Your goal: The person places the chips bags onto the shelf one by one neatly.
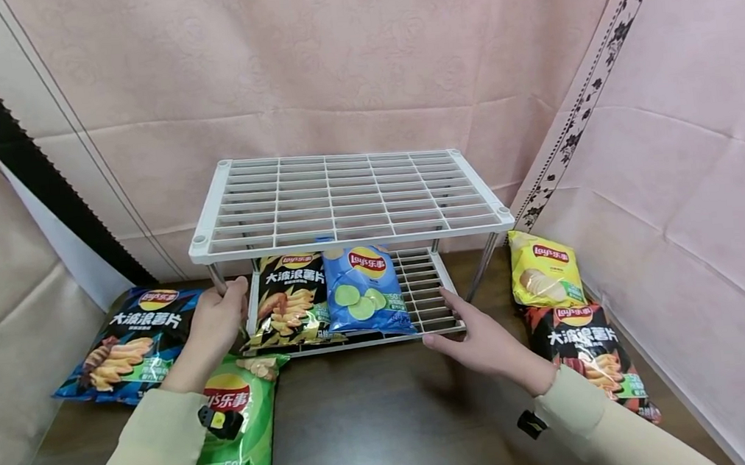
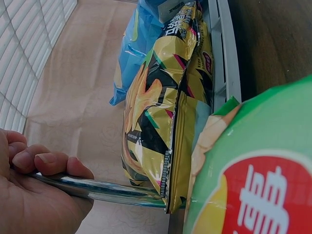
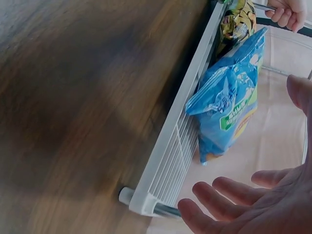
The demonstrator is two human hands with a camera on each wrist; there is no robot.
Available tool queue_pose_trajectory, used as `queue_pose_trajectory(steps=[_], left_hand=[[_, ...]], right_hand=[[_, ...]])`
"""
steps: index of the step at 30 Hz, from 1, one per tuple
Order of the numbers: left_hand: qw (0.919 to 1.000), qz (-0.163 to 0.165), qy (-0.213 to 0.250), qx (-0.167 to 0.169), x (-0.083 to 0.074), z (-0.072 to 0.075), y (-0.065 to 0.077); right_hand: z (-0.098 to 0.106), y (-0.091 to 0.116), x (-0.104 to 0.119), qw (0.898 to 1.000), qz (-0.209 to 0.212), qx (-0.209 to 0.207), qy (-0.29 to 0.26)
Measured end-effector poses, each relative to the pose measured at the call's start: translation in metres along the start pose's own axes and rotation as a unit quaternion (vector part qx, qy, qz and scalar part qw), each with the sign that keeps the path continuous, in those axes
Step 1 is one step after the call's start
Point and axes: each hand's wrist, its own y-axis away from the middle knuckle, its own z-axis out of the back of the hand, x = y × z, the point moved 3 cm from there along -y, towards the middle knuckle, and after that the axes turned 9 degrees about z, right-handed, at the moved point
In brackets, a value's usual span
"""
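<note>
A white two-tier wire rack (image 1: 347, 244) stands on the brown table. My left hand (image 1: 215, 320) grips its front-left metal leg (image 2: 109, 191), fingers curled round it in the left wrist view. On the lower shelf (image 1: 430, 286), a black-and-gold chip bag (image 1: 292, 298) leans upright at the left, with a blue lime chip bag (image 1: 367, 292) beside it on the right. My right hand (image 1: 484, 337) is at the lower shelf's front-right corner, fingers spread and holding nothing; the right wrist view shows its palm open near the right leg (image 3: 165, 210).
Left of the rack lies a blue-and-black chip bag (image 1: 133, 349). A large green chip bag (image 1: 239, 451) lies under my left forearm, in front of the rack. At the right, a yellow chip bag (image 1: 545, 269) lies behind a black-and-red one (image 1: 585, 350). Pink cloth (image 1: 344, 58) hangs behind.
</note>
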Motion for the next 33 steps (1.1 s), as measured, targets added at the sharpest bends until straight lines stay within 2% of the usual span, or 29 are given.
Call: queue_pose_trajectory(steps=[8,15,23,28,33], left_hand=[[1.0000,-0.005,0.008,0.005,0.001,0.000,0.000],[1.0000,-0.004,0.006,-0.003,0.002,0.001,0.000],[0.9998,-0.010,0.015,0.007,0.002,0.001,-0.002],[0.9999,-0.008,0.010,0.004,0.002,0.001,-0.002],[0.9999,-0.005,0.012,0.002,0.003,0.001,-0.002]], right_hand=[[0.013,0.011,-0.012,1.000,-0.019,0.010,0.015],[0.034,0.021,-0.033,0.999,-0.027,-0.007,0.046],[0.064,0.039,-0.070,0.992,-0.065,-0.045,0.103],[0.082,0.050,-0.088,0.983,-0.093,-0.049,0.151],[0.095,0.059,-0.103,0.980,-0.096,-0.054,0.167]])
